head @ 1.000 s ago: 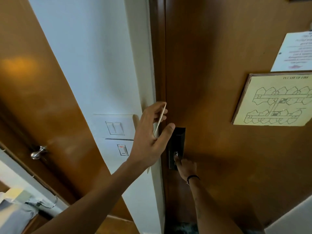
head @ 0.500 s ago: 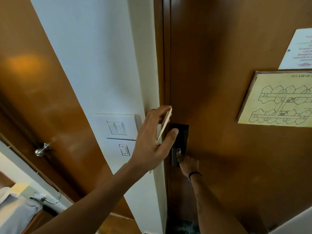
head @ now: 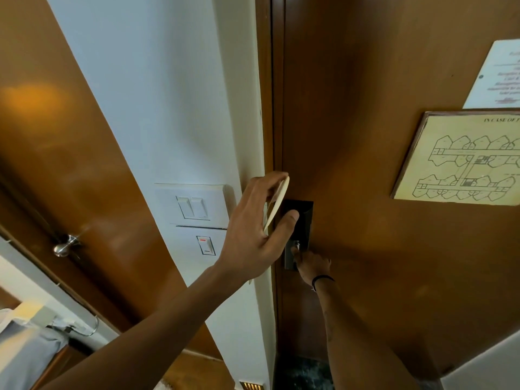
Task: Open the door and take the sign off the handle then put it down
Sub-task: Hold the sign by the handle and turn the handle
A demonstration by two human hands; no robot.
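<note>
The brown wooden door stands shut against its frame. My left hand holds a thin cream sign, seen edge-on, pinched between fingers and thumb just left of the dark lock plate. My right hand, with a black band on the wrist, is closed around the metal handle at the bottom of that plate. Most of the handle is hidden by the fingers.
White light switches sit on the wall strip left of the frame. A second wooden door with a silver knob is further left. A framed fire plan and a paper notice hang on the door. Grey cloth lies bottom left.
Both hands keep the same grips and places. Only my view has drifted a little.
</note>
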